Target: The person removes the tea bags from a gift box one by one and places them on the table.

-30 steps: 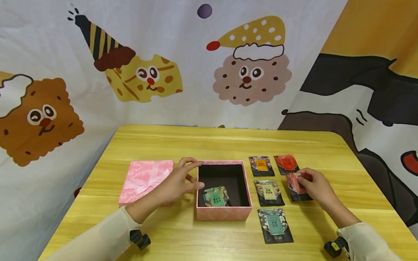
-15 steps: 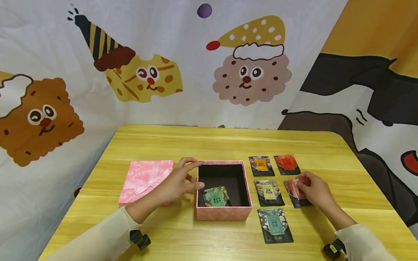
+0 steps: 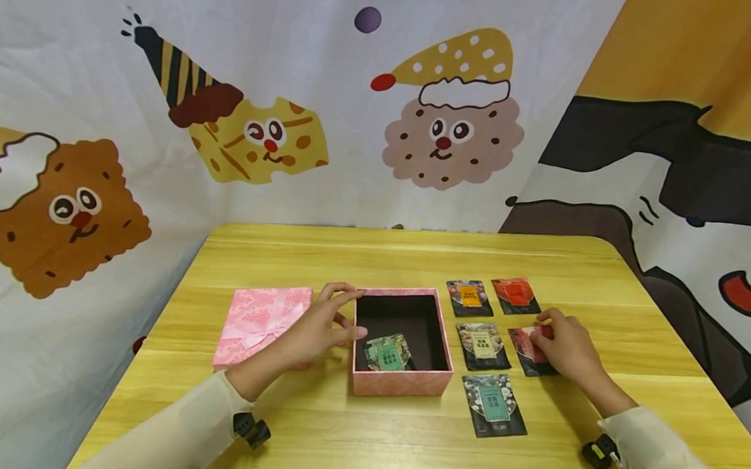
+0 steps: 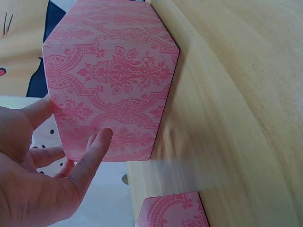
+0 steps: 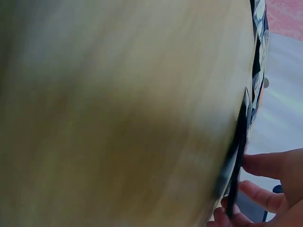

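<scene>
My left hand (image 3: 318,328) holds the near-square pink box (image 3: 401,385) at its left rim, thumb over the edge and a fingertip by the far left corner. Inside the box, a green sachet (image 3: 389,354) leans in the near left part. In the left wrist view, my left hand (image 4: 57,165) is at the patterned box wall (image 4: 113,80). To the right, my right hand (image 3: 565,346) pinches a red-and-black sachet (image 3: 529,353) down at the table. The right wrist view shows thumb and fingertips at the edge of this dark sachet (image 5: 240,142); much of it is blurred.
Beside the box lie an orange-labelled sachet (image 3: 470,298), a red sachet (image 3: 516,295), a cream-labelled sachet (image 3: 483,346) and a teal-labelled sachet (image 3: 494,405). A pink lid with a bow (image 3: 260,324) lies left, partly behind the left forearm. The wooden table (image 3: 336,447) meets a cartoon-printed curtain (image 3: 351,204).
The sachet in my right hand has shifted slightly down and left, from tilted to nearly flat on the table. My left hand and the box have stayed still.
</scene>
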`<state>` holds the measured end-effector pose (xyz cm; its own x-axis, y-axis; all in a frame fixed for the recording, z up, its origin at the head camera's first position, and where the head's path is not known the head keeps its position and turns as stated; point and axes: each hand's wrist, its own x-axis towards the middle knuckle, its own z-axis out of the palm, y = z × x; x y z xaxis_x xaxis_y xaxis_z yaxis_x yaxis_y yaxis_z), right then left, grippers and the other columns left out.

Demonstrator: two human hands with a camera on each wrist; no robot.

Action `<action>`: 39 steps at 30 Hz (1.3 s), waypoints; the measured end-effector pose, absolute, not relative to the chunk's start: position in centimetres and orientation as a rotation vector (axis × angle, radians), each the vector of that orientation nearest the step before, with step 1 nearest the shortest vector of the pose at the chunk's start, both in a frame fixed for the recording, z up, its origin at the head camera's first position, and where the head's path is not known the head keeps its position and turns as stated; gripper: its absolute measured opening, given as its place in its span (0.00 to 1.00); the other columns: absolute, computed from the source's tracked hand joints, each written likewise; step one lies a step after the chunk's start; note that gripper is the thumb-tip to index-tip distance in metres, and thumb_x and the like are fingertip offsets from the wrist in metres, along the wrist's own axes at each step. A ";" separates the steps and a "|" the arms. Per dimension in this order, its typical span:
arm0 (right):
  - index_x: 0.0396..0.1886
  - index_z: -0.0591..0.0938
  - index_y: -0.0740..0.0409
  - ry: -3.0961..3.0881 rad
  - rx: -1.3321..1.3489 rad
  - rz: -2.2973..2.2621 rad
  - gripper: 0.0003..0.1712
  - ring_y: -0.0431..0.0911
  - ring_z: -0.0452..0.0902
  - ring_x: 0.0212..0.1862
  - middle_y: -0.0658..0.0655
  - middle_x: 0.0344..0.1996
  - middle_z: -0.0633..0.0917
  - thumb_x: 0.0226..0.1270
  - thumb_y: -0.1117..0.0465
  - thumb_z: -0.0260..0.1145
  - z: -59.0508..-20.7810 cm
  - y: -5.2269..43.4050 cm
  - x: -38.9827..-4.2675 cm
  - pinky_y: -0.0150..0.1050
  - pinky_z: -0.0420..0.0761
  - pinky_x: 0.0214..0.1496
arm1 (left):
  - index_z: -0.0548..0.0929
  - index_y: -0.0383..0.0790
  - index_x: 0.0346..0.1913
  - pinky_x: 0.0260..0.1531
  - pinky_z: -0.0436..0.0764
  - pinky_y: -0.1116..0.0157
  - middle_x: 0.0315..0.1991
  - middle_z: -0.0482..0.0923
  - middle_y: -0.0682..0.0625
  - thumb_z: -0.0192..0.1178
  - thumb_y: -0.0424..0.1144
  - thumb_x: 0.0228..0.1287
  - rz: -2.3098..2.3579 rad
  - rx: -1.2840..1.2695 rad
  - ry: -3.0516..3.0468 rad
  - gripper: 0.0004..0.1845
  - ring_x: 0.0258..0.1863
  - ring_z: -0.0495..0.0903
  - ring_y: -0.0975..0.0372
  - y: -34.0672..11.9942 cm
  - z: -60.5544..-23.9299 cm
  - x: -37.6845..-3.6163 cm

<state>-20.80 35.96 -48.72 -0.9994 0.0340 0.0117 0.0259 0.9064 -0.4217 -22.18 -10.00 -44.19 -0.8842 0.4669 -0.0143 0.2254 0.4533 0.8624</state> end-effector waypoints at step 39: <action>0.60 0.79 0.67 -2.922 0.253 0.949 0.19 0.60 0.82 0.48 0.65 0.47 0.85 0.75 0.62 0.67 -42.7 27.9 -19.4 0.53 0.84 0.43 | 0.66 0.41 0.79 0.36 0.85 0.68 0.75 0.56 0.45 0.70 0.40 0.69 1.399 0.599 2.440 0.39 0.44 0.82 0.58 -10.2 -44.1 -22.1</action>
